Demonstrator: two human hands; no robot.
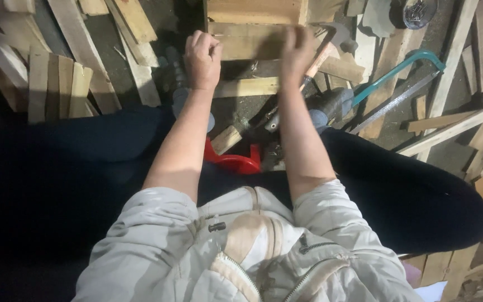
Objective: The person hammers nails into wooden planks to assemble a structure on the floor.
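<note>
Seen from above, seated on a red stool (236, 161) among scattered wood offcuts. Left hand (202, 59) curled into a loose fist, knuckles up, resting on the near edge of a wooden board (250, 42) that lies straight ahead on the floor; cannot tell if anything is pinched inside the fist. Right hand (297, 47) blurred, fingers bent down over the right part of the same board, touching it; cannot tell if gripping or only pressing. Just beside the right hand, a hammer (322, 53) with a light wooden handle, lying slantwise, head near the board's right end. Further right, a teal hacksaw (403, 72) flat on the floor, well apart from both hands. Below the board, a short plank (247, 88) lying across between the two forearms. At far left, a stack of slats (57, 86) side by side.
</note>
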